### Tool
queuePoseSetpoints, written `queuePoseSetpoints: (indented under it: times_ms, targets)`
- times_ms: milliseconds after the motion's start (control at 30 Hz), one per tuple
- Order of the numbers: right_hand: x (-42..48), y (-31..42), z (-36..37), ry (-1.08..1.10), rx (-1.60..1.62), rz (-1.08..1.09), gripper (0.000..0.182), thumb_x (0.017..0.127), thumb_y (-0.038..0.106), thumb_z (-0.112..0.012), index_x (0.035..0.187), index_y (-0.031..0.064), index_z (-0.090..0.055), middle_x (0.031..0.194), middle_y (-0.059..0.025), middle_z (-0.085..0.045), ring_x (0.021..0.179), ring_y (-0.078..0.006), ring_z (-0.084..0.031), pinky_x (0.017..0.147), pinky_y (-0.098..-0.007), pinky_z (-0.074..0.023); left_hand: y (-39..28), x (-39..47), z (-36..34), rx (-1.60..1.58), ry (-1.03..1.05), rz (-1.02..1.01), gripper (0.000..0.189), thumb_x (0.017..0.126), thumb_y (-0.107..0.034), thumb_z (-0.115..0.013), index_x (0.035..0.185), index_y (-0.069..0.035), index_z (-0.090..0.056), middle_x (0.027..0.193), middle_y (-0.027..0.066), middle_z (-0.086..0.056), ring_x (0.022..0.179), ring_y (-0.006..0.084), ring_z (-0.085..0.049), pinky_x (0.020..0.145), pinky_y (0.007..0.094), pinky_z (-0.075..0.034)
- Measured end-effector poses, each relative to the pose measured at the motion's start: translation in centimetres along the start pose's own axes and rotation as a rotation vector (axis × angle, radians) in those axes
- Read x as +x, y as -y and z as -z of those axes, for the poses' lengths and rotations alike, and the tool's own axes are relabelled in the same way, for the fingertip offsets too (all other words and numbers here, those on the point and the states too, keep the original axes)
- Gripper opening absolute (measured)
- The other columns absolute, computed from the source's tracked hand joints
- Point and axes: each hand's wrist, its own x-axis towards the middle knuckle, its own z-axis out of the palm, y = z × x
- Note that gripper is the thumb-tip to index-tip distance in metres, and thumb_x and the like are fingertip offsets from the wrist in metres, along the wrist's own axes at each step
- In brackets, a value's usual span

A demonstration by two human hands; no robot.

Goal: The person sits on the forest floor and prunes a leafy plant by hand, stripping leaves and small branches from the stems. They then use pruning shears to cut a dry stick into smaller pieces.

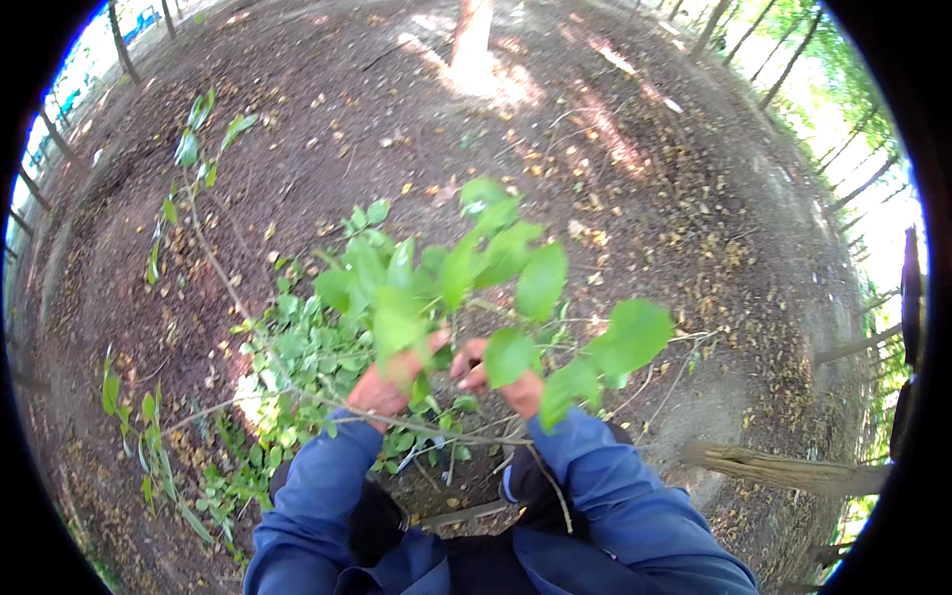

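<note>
Both my hands, in blue sleeves, are in front of me among leafy branches. My left hand [387, 379] is partly covered by blurred green leaves [401, 320], so what its fingers hold cannot be told. Close to its right, my right hand [498, 372] has bent fingers near thin stems; leaves hide part of it. Broad green leaves [632, 335] hang over and beside the right wrist. A long thin branch [223, 275] with leaves at its ends reaches from the upper left down past my forearms.
A heap of green foliage [297, 349] lies on the ground at the left. Dark soil [335, 134] bears scattered yellow leaves. A tree trunk [472, 37] stands ahead, and another trunk [788, 468] is at the right. A cut stick [461, 515] lies between my knees.
</note>
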Motion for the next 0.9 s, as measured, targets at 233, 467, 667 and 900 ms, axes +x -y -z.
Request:
queuePoseSetpoints:
  times_ms: [233, 467, 667, 900]
  targets:
    - [-0.9, 0.1, -0.4, 0.053, 0.016, -0.017, 0.019, 0.063, 0.007, -0.068, 0.077, 0.0039, -0.055, 0.08, -0.0062, -0.06, 0.059, -0.0121, -0.052, 0.049, -0.025, -0.0404, 0.9, -0.7, -0.1, -0.106, -0.026, 0.112, 0.018, 0.085, -0.015, -0.056, 0.099, -0.002, -0.057, 0.083, 0.0017, -0.06, 0.065, 0.0075, -0.054, 0.05, 0.0197, -0.042]
    - [-0.1, -2.8, -0.1, 0.04, -0.168, 0.042, 0.022, 0.064, 0.001, -0.07, 0.079, 0.0035, -0.054, 0.081, -0.0073, -0.06, 0.068, -0.014, -0.056, 0.055, -0.0256, -0.0434, -0.3, -2.1, -0.6, -0.003, -0.07, 0.072, 0.019, 0.082, -0.015, -0.061, 0.097, -0.003, -0.057, 0.083, 0.0017, -0.059, 0.066, 0.0087, -0.055, 0.052, 0.022, -0.044]
    - [-0.8, -1.2, -1.4, 0.08, -0.104, 0.049, 0.025, 0.064, 0.004, -0.071, 0.085, 0.0032, -0.058, 0.08, -0.0063, -0.061, 0.071, -0.0136, -0.057, 0.055, -0.0252, -0.0432, 1.2, -1.2, 1.3, 0.013, 0.005, -0.014, 0.025, 0.079, -0.011, -0.065, 0.102, -0.005, -0.058, 0.092, -0.0003, -0.06, 0.082, 0.0122, -0.055, 0.068, 0.0278, -0.045]
    - [-0.5, -1.4, -1.0, 0.02, -0.033, 0.056, 0.017, 0.065, 0.01, -0.067, 0.077, 0.0007, -0.06, 0.066, -0.0036, -0.056, 0.051, -0.0114, -0.049, 0.046, -0.0251, -0.0371, 2.0, 0.2, 3.0, 1.561, -0.07, -0.992, 0.018, 0.078, -0.013, -0.066, 0.093, -0.005, -0.059, 0.083, 0.0055, -0.06, 0.074, 0.0152, -0.057, 0.063, 0.0305, -0.046]
